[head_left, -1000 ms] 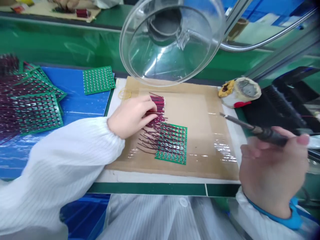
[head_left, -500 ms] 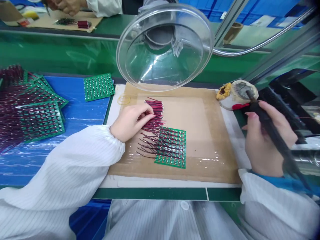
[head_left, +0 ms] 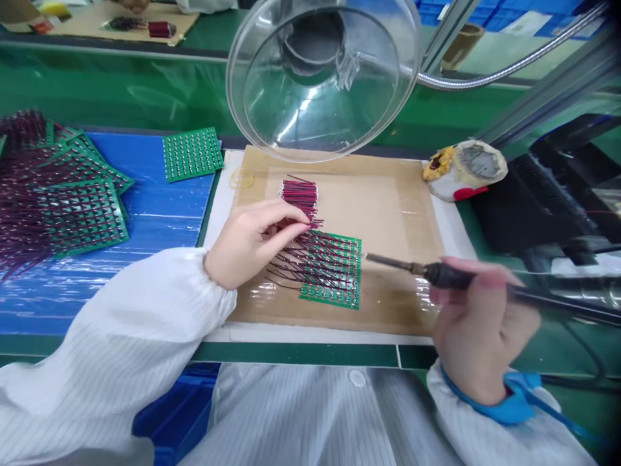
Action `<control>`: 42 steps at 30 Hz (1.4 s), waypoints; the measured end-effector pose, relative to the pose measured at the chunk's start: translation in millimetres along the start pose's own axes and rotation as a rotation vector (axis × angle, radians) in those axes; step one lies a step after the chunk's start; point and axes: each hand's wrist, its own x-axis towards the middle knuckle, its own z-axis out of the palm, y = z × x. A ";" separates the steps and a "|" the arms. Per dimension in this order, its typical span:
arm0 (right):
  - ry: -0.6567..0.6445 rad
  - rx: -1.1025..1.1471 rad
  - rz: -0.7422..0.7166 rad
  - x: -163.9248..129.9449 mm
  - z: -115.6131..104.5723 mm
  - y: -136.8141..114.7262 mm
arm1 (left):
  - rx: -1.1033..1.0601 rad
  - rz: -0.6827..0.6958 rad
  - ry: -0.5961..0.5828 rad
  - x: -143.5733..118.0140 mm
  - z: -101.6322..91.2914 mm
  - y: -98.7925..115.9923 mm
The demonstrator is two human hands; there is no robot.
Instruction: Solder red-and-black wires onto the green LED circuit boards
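Note:
A green circuit board [head_left: 339, 272] lies on the brown mat, with rows of dark red wires sticking out to its left. Just above it my left hand [head_left: 259, 239] pinches a wire between thumb and forefinger, by the board's upper left corner; the wire itself is mostly hidden by the fingers. Behind those fingertips lies a bundle of dark red wires [head_left: 299, 192] with pale tips. My right hand [head_left: 485, 317] is closed round the handle of a soldering iron [head_left: 441, 274], whose tip points left and is a little apart from the board's right edge.
Wired boards [head_left: 82, 213] are piled on the blue surface at left, near a bare board [head_left: 193, 154]. A clear round shield [head_left: 320, 116] hangs over the brown mat [head_left: 398, 220]. A tip-cleaning pot [head_left: 468, 169] stands back right. Across the bench, another person's hand shows.
My right hand has brought the soldering iron left from the cleaning pot towards the board. My left hand has shifted slightly right, to the board's upper left corner. The view has tilted down slightly.

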 end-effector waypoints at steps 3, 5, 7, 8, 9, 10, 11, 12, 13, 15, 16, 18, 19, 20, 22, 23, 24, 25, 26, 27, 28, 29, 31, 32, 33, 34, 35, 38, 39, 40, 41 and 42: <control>-0.143 0.024 0.013 -18.6 1.0 -2.3 | -0.063 -0.001 -0.098 -20.1 2.0 16.4; -0.226 0.017 -0.013 -24.7 1.5 -2.9 | -0.091 0.004 -0.175 -32.3 4.3 23.1; -0.287 0.025 -0.057 -26.8 1.9 -3.0 | -0.070 0.018 -0.217 -41.7 6.7 25.8; -0.313 0.028 -0.075 -26.9 2.1 -3.1 | -0.046 0.025 -0.224 -45.2 7.7 26.0; -0.340 0.028 -0.087 -26.8 2.3 -3.4 | -0.022 0.032 -0.220 -47.9 8.6 25.7; -0.365 0.028 -0.098 -26.7 2.5 -3.8 | -0.003 0.034 -0.211 -49.9 9.4 25.0; -0.388 0.026 -0.106 -26.7 2.8 -4.4 | 0.007 0.027 -0.205 -51.2 10.0 24.2; -0.407 0.024 -0.109 -26.9 3.1 -4.9 | 0.010 0.017 -0.203 -52.1 10.4 23.4; -0.423 0.021 -0.110 -27.3 3.5 -5.4 | 0.005 0.010 -0.206 -52.6 10.8 22.7; -0.453 0.021 -0.112 -28.4 4.4 -6.0 | -0.001 0.000 -0.213 -53.0 11.4 21.7; -0.466 0.021 -0.105 -28.8 4.8 -6.1 | -0.002 -0.002 -0.212 -53.1 11.6 21.5; -0.491 0.029 -0.094 -29.3 5.7 -5.8 | 0.001 -0.003 -0.202 -53.4 12.1 21.5; -0.500 0.037 -0.094 -29.4 6.1 -5.5 | 0.005 -0.004 -0.199 -53.5 12.2 21.6; -0.505 0.046 -0.100 -29.4 6.6 -5.2 | 0.008 -0.004 -0.197 -53.7 12.3 21.7; -0.508 0.066 -0.126 -29.1 7.4 -4.7 | 0.010 -0.006 -0.198 -54.1 12.3 21.7; -0.505 0.071 -0.140 -29.0 7.8 -4.6 | 0.010 -0.006 -0.200 -54.3 12.4 21.6; -0.504 0.071 -0.149 -28.8 8.2 -4.5 | 0.009 -0.006 -0.199 -54.4 12.5 21.5; -0.502 0.072 -0.159 -28.6 8.5 -4.5 | 0.008 -0.006 -0.198 -54.5 12.7 21.3; -0.502 0.071 -0.168 -28.3 8.8 -4.5 | 0.008 -0.005 -0.198 -54.6 13.0 21.1; -0.502 0.073 -0.179 -27.9 9.0 -4.4 | 0.009 -0.005 -0.198 -54.7 13.4 20.8; -0.505 0.076 -0.192 -27.5 9.1 -4.2 | 0.010 -0.004 -0.197 -54.8 13.8 20.6; -0.512 0.077 -0.202 -27.1 9.1 -4.0 | 0.011 -0.004 -0.196 -54.8 14.3 20.4; -0.533 0.066 -0.215 -26.2 8.6 -3.2 | 0.011 -0.004 -0.197 -54.9 14.8 20.2; -0.545 0.058 -0.218 -25.9 8.1 -2.9 | 0.010 -0.004 -0.196 -54.9 14.9 20.1; -0.556 0.053 -0.224 -25.7 7.7 -2.7 | 0.010 -0.006 -0.196 -54.8 14.9 20.0; -0.565 0.048 -0.231 -25.7 7.3 -2.8 | 0.010 -0.007 -0.196 -54.8 14.7 20.0; -0.571 0.045 -0.239 -25.9 6.9 -3.1 | 0.010 -0.009 -0.198 -54.7 14.5 20.0; -0.531 0.044 -0.221 -27.2 6.6 -5.6 | 0.013 -0.019 -0.201 -54.6 13.8 20.3; -0.498 0.047 -0.206 -27.8 6.8 -6.5 | 0.014 -0.022 -0.202 -54.7 13.8 20.4; -0.462 0.048 -0.191 -28.3 7.2 -7.2 | 0.013 -0.025 -0.203 -54.7 13.8 20.5; -0.434 0.049 -0.178 -28.6 7.6 -7.5 | 0.011 -0.026 -0.202 -54.8 13.9 20.6; -0.425 0.048 -0.171 -28.8 7.9 -7.5 | 0.010 -0.026 -0.201 -54.8 14.0 20.7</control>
